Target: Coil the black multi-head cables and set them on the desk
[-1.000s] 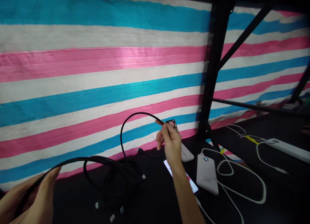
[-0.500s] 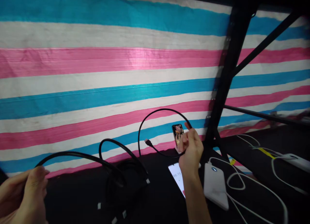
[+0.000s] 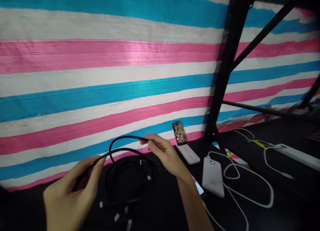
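Note:
A black cable (image 3: 126, 136) arches in the air between my two hands. My left hand (image 3: 75, 187), at the lower left, pinches it between thumb and fingers. Near the middle, my right hand (image 3: 162, 151) has its fingers closed on the same cable. Beneath them a loose coil of black cable (image 3: 108, 184) lies on the dark tabletop (image 3: 155, 211), with small white tags on and around it. The cable's plug, if near my right hand, cannot be made out.
Behind my right hand a phone (image 3: 179, 133) leans upright by a white case (image 3: 188, 153). A lit phone (image 3: 198, 186) lies partly behind my right forearm. To the right are a white power bank (image 3: 212, 177), white cords, a white power strip (image 3: 298, 156) and a black metal post (image 3: 222, 71).
My hands have come closer together, the left moving right and the right moving left. The cable loop and plug by my right hand no longer show. The view has shifted slightly.

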Demonstrator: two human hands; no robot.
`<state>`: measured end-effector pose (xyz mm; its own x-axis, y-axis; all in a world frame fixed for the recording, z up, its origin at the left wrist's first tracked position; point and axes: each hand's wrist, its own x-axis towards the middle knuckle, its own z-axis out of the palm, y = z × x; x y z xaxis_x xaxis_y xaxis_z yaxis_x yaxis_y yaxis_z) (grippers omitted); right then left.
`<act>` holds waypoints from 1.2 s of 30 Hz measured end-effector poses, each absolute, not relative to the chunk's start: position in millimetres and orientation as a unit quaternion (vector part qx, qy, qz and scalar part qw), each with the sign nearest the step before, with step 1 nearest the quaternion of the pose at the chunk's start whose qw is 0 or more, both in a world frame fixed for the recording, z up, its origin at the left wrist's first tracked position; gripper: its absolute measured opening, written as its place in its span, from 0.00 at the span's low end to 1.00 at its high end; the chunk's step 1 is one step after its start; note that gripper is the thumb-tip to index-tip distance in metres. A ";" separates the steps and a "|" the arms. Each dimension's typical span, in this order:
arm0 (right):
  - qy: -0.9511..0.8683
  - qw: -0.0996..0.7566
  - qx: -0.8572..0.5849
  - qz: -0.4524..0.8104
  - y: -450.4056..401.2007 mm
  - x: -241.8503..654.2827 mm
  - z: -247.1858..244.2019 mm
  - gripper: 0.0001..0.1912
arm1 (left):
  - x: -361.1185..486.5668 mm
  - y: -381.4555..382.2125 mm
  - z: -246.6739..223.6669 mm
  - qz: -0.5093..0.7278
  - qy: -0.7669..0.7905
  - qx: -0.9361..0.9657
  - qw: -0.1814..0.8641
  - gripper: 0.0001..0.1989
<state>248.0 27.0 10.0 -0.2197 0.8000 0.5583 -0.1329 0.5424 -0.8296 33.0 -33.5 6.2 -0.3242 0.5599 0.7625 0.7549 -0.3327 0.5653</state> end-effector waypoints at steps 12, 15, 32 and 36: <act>-0.627 0.582 -0.288 0.430 15.7 225.6 8.8 0.11 | 53.9 -5.3 4.0 -0.552 -0.546 -0.629 0.037 0.20; -0.615 0.588 -0.276 0.447 15.8 232.3 9.5 0.12 | 45.6 6.4 -3.9 -0.527 -0.513 -0.677 -0.005 0.35; -0.598 0.597 -0.284 0.453 32.7 222.0 1.2 0.12 | 42.0 8.7 0.1 -0.701 -0.462 -0.450 -0.305 0.09; -0.530 0.587 -0.259 0.555 44.4 204.6 -7.9 0.18 | 44.9 10.4 3.0 -0.760 -0.400 -0.354 -0.371 0.09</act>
